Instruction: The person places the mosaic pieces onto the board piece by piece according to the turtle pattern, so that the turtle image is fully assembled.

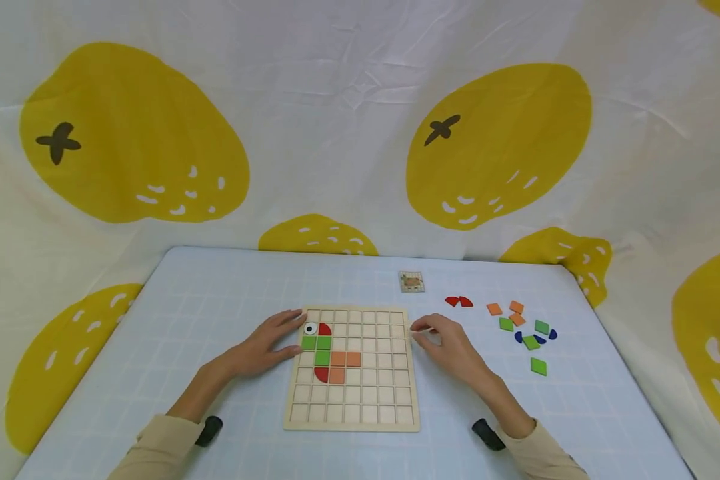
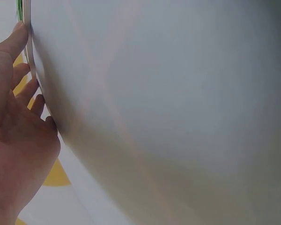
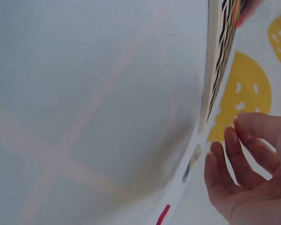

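Observation:
A wooden grid board (image 1: pixel 353 417) lies on the table. In its upper left part are a white eye tile (image 1: pixel 310 329), red quarter pieces (image 1: pixel 325 329), green squares (image 1: pixel 323 358) and orange squares (image 1: pixel 353 359). My left hand (image 1: pixel 261 347) rests at the board's left edge, fingers spread and relaxed; the left wrist view shows the hand (image 2: pixel 18 126) against the edge. Just beyond the right edge hovers my right hand (image 1: pixel 453 350), fingers loosely bent. Thumb and forefinger tips are close together in the right wrist view, and no piece shows in the hand (image 3: pixel 253 168).
Right of the board lie two red pieces (image 1: pixel 466 302), several orange squares (image 1: pixel 495 309), green squares (image 1: pixel 539 367) and blue half-round pieces (image 1: pixel 553 334). A small patterned card (image 1: pixel 411 282) is behind the board. A curtain with yellow fruit shapes hangs behind the table (image 1: pixel 228 280).

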`<state>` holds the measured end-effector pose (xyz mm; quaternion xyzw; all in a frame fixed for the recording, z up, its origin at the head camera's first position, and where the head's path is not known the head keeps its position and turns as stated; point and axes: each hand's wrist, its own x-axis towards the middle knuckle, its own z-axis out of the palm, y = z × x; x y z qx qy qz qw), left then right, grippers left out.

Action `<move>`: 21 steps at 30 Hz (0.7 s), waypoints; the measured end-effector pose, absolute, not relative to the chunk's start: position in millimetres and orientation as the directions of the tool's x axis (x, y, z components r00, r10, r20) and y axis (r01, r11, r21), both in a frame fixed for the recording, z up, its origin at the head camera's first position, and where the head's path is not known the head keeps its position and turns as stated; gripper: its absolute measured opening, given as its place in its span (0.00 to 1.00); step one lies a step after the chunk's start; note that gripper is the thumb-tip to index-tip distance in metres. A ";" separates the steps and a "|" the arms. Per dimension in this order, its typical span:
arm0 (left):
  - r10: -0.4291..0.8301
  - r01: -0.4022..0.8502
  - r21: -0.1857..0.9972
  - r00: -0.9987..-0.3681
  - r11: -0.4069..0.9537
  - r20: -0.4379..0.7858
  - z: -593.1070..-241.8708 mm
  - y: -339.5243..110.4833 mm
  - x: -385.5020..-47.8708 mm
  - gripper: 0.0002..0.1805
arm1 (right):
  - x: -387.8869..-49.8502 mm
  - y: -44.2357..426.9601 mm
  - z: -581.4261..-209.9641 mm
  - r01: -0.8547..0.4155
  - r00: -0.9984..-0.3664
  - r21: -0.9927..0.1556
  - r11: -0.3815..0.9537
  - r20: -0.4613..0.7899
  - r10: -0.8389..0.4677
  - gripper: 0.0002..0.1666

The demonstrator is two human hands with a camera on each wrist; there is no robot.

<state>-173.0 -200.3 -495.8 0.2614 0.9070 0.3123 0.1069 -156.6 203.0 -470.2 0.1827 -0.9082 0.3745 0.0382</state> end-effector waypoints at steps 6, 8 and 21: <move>0.541 0.413 0.619 -0.841 0.668 -0.023 -495.8 -200.8 -172.5 0.38 | -155.6 223.5 -469.8 -0.299 -0.954 -0.646 0.703 0.198 -0.223 0.09; 0.541 0.413 0.619 -0.841 0.668 -0.022 -495.9 -200.6 -172.2 0.38 | -154.7 230.7 -470.1 -0.285 -0.958 -0.640 0.714 0.202 -0.201 0.10; 0.535 0.410 0.614 -0.845 0.674 -0.023 -497.1 -200.7 -171.9 0.38 | -142.8 278.6 -467.6 -0.207 -0.974 -0.615 0.761 0.200 -0.103 0.11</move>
